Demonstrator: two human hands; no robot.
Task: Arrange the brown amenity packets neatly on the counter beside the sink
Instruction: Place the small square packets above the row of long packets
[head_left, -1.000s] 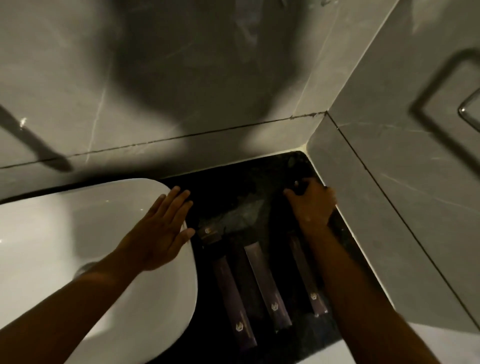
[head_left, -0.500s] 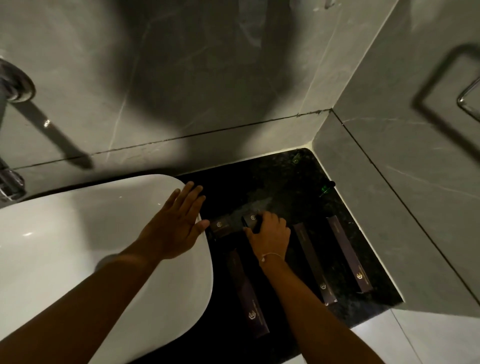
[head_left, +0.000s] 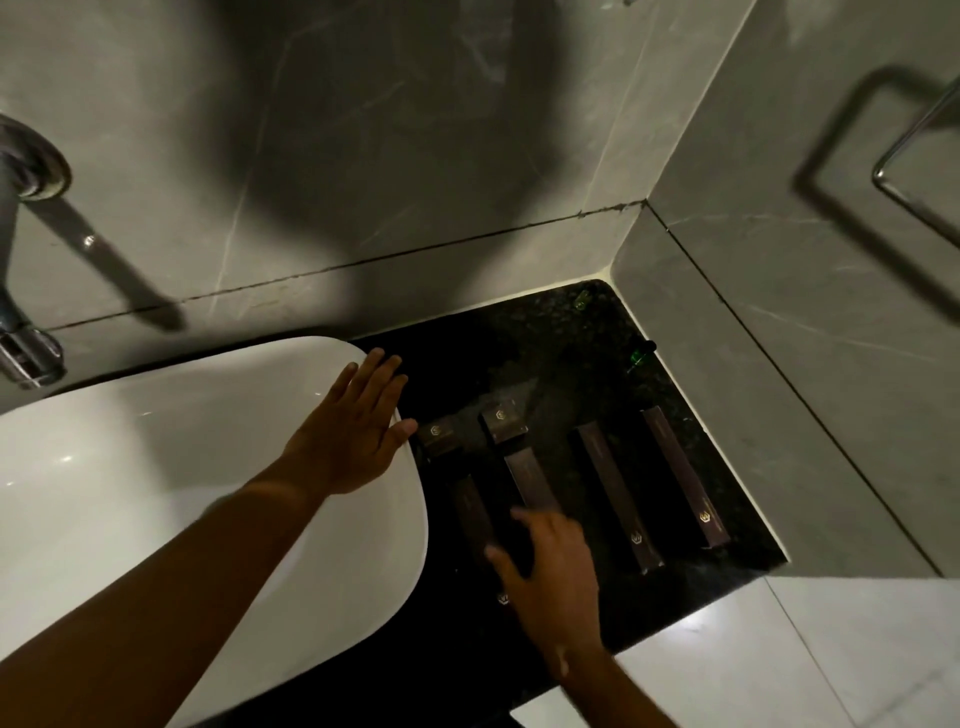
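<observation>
Beside the sink (head_left: 218, 499), right hand (head_left: 550, 571) covers two long packets (head_left: 530, 480).

dim | hard wall shadows | sink (head_left: 156, 467) glare | wide-angle distortion

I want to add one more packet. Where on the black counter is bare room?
Bare counter lies behind the two small boxes, toward the wall corner. The strip between sink and side wall is crowded with long packets and the right hand.
</observation>
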